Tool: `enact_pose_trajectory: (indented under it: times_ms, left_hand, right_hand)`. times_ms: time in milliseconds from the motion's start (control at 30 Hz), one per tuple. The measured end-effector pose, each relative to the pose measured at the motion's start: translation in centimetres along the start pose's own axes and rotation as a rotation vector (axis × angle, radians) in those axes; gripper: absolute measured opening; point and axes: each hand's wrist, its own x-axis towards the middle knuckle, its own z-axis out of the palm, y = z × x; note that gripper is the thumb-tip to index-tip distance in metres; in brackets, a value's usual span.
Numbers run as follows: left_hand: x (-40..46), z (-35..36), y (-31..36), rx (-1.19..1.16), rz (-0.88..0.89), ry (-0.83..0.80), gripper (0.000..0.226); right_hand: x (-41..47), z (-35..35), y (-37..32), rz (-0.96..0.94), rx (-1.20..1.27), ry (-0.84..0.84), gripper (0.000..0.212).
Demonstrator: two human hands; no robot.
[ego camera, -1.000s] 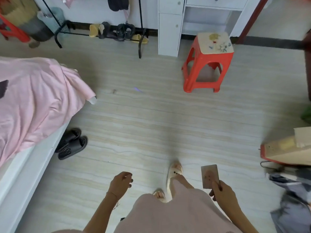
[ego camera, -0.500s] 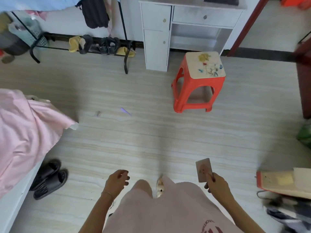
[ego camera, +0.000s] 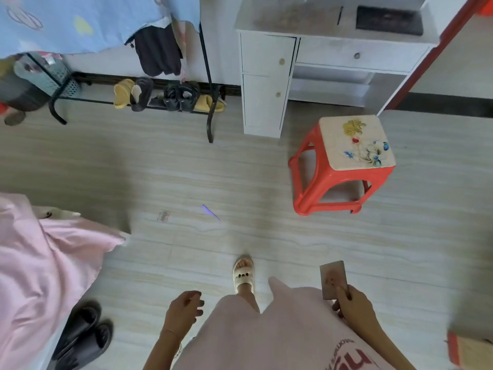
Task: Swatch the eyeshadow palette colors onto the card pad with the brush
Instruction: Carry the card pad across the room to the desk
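Observation:
My right hand grips a small rectangular card pad by its lower end at my right side; faint reddish marks show on its face. My left hand hangs at my left side with fingers loosely curled and nothing in it. On the white desk top at the far right lies a dark flat case and a thin dark stick; I cannot tell whether these are the palette and the brush.
A red plastic stool stands ahead on the right before the white desk. A bed with a pink sheet fills the left, black slippers beside it. A shoe rack lines the back wall. A thin purple stick lies on the floor.
I have walked forward across the room; the stool and desk are nearer and the view has tilted up. My right hand still holds the card pad; the left stays empty.

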Motion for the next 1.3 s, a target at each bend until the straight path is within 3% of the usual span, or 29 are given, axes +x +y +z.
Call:
enact_pose_trajectory:
  times_ms: [233,433,700,1100,1300]
  left_hand:
    - [9.8,-1.9,15.9,0.120,0.132,-0.051,0.016]
    - [15.6,1.2,28.4,0.219,0.248,-0.127,0.016]
    - [21.0,6.9,36.8,0.196,0.140,-0.137,0.017]
    - [27.5,7.7,52.0,0.087,0.138,-0.003,0.015]
    - [33.0,9.8,58.1,0.139,0.068,-0.056,0.018]
  right_hand:
    - [7.2,-1.7,-12.1,-0.044,0.056,0.037,0.031]
    - [12.7,-4.4,-16.8,0.031,0.168,0.092,0.032]
    - [23.7,-11.1,-22.5,0.102,0.183,0.077,0.036]
    - [38.1,-20.0,-35.8,-0.052,0.126,0.053,0.030]
    - [43.3,-21.9,-38.5,0.062,0.220,0.124,0.027]
